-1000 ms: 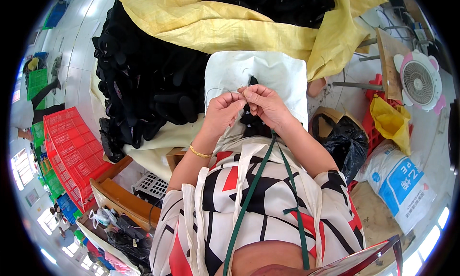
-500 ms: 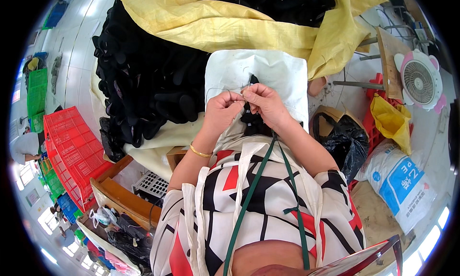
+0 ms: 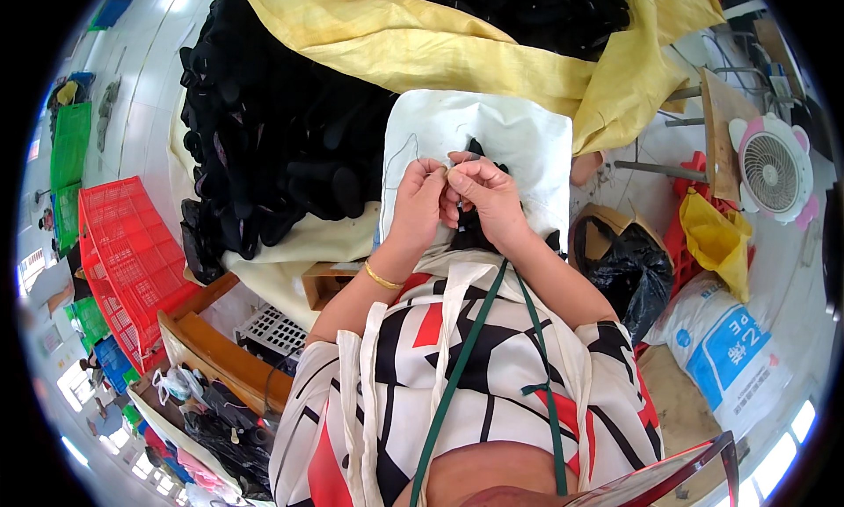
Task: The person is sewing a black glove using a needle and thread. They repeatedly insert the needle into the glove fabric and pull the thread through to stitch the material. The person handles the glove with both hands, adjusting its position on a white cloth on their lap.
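My left hand (image 3: 418, 204) and my right hand (image 3: 494, 203) meet fingertip to fingertip above a white cloth (image 3: 532, 138). Both are closed in a pinch. A thin dark thread (image 3: 413, 143) loops up from the left fingertips. Whatever lies between the right fingertips is too small to make out. Something dark crosses the right forefinger, perhaps a band. Under and behind my hands lies a black fabric piece (image 3: 476, 146), partly hidden by them, with a few small light specks on it.
A heap of black padded pieces (image 3: 290, 146) lies at the left, beside a yellow woven sheet (image 3: 422, 54). Red crates (image 3: 132, 261) and a wooden drawer (image 3: 220, 357) stand left. At right are a box with a black bag (image 3: 629, 261), a white sack (image 3: 716, 340) and a fan (image 3: 776, 167).
My hands have shifted slightly to the right in view and closer together. The thread, earlier stretched out leftward from the left hand, now stands up in a loop. The whole view has moved a little.
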The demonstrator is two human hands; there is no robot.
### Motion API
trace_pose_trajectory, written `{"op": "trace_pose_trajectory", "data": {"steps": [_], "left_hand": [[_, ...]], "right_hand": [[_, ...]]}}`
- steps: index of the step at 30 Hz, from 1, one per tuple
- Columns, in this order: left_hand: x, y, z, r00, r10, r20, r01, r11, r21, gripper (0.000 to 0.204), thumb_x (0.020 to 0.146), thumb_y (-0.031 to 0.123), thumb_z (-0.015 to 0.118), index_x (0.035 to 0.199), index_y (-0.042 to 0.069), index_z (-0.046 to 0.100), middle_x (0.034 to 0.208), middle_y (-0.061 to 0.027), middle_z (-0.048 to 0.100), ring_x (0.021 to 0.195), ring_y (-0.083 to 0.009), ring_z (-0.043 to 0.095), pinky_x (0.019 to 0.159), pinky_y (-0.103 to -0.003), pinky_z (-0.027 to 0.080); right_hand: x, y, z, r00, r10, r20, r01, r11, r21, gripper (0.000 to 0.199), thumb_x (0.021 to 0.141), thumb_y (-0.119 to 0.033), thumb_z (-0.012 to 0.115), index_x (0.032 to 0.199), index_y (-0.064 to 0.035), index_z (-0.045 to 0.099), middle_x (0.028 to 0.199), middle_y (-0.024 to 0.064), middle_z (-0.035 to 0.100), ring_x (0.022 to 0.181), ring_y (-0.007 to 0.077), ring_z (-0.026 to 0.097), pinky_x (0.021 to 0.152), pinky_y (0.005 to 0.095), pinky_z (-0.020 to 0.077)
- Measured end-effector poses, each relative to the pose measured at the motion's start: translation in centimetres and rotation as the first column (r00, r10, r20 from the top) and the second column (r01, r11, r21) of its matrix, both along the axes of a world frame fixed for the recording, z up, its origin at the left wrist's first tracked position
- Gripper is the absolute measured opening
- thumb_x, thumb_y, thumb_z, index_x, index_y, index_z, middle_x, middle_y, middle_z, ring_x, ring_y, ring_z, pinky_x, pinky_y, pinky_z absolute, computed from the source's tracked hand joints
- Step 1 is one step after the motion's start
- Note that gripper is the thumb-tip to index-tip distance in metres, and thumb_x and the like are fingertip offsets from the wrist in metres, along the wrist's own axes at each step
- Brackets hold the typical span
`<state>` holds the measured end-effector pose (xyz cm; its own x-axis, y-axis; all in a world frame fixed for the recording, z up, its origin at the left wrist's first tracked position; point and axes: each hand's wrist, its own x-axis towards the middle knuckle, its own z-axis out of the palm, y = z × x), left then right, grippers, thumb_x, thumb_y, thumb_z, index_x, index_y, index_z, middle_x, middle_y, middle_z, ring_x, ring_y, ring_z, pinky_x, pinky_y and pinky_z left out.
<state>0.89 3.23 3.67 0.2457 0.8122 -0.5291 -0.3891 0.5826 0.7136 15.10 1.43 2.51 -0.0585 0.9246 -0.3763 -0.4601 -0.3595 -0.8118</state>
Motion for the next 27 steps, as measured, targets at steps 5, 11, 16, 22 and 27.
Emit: {"op": "trace_pose_trajectory", "data": {"steps": [5,11,16,22,27], "left_hand": [[-0.1,-0.2,-0.9,0.954,0.018,-0.299,0.068,0.959,0.275,0.009,0.102,0.014,0.05,0.104,0.006,0.051,0.07,-0.0002,0.054,0.048,-0.0061,0.044,0.043,-0.021,0.036],[-1.7,-0.3,-1.7,0.779,0.075,-0.622,0.343,0.779,0.524,0.005,0.1,0.008,0.051,0.102,0.003,0.051,0.071,-0.001,0.054,0.057,-0.0073,0.045,0.052,-0.024,0.038],[-2.5,-0.5,-1.6,0.863,-0.114,-0.492,0.339,0.853,0.396,0.006,0.099,0.008,0.053,0.1,0.002,0.052,0.072,-0.0031,0.055,0.056,-0.01,0.051,0.051,-0.026,0.04],[-6.1,0.2,1.6,0.884,-0.459,0.092,0.463,0.886,-0.03,0.013,0.096,0.013,0.06,0.104,0.003,0.059,0.059,0.0046,0.046,0.043,-0.0023,0.036,0.04,-0.02,0.029],[-9.8,0.5,0.9,0.914,-0.392,-0.108,0.386,0.92,-0.072,0.015,0.097,0.016,0.06,0.1,0.001,0.064,0.058,0.0049,0.046,0.044,-0.0032,0.037,0.041,-0.02,0.03]], "right_hand": [[-0.6,-0.3,-0.4,0.997,-0.078,-0.003,0.077,0.997,-0.019,0.012,0.094,-0.021,0.069,0.095,-0.0089,0.067,0.094,0.0006,0.065,0.067,0.0027,0.052,0.054,0.0192,0.0418],[0.0,-0.1,-0.2,0.961,-0.033,-0.274,-0.017,0.984,-0.179,0.014,0.101,-0.022,0.058,0.097,-0.0087,0.058,0.092,0.004,0.066,0.058,0.0065,0.052,0.051,0.0206,0.0423],[-0.1,0.6,0.4,0.905,0.007,-0.426,-0.123,0.961,-0.247,0.013,0.101,-0.022,0.057,0.097,-0.0094,0.058,0.084,0.0035,0.065,0.057,0.0079,0.052,0.051,0.0213,0.042],[1.6,1.2,-0.1,0.978,0.147,-0.146,-0.174,0.966,-0.192,0.014,0.1,-0.022,0.06,0.097,-0.0078,0.059,0.071,-0.0017,0.058,0.057,0.0053,0.048,0.05,0.0196,0.0371],[2.3,1.6,0.8,0.979,0.194,0.066,-0.186,0.977,-0.105,0.015,0.1,-0.022,0.06,0.096,-0.0069,0.06,0.069,-0.0028,0.054,0.057,0.0041,0.045,0.05,0.0185,0.0349]]}}
